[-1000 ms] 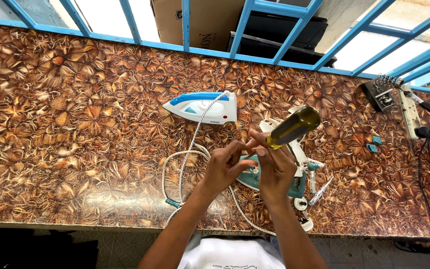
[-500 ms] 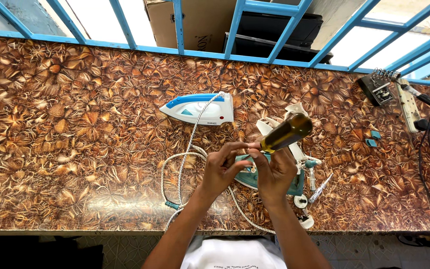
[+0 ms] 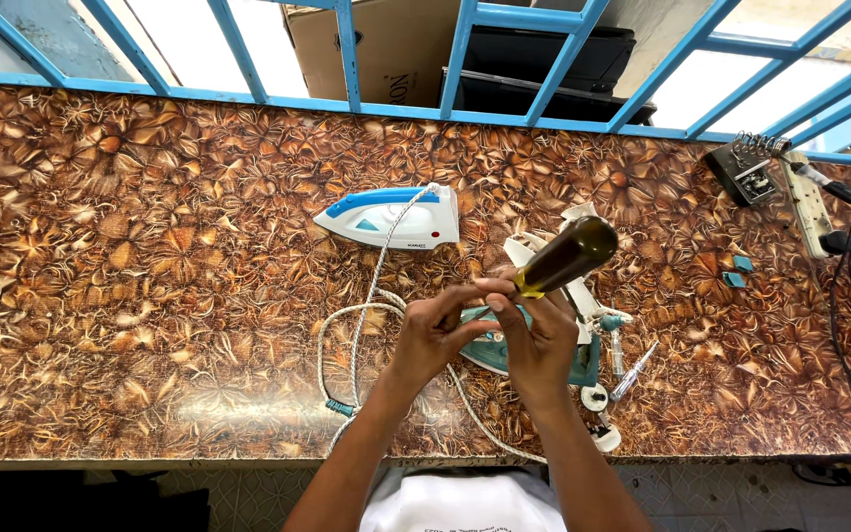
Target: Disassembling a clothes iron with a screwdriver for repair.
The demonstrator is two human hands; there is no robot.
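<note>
My right hand (image 3: 542, 340) grips a screwdriver with a thick dark yellow-green handle (image 3: 565, 258), the handle pointing up and to the right. My left hand (image 3: 430, 333) meets it at the tip end, fingertips pinched by the shaft; the tip itself is hidden. Under both hands lies a teal iron part (image 3: 490, 347) with white plastic housing pieces (image 3: 575, 292) beside it. A white and blue clothes iron (image 3: 391, 217) rests farther back, its braided white cord (image 3: 361, 320) looping toward me.
A patterned brown countertop (image 3: 130, 286) fills the view, with its front edge near me. Small screwdrivers (image 3: 632, 371) and a white plug (image 3: 605, 436) lie right of my hands. At the far right sit a power strip (image 3: 808, 204), a black cable (image 3: 849, 325) and a small black device (image 3: 744, 173). Blue window bars (image 3: 347, 54) run behind.
My hands stay together over the teal part. The screwdriver handle has tilted slightly lower and the view has shifted a little.
</note>
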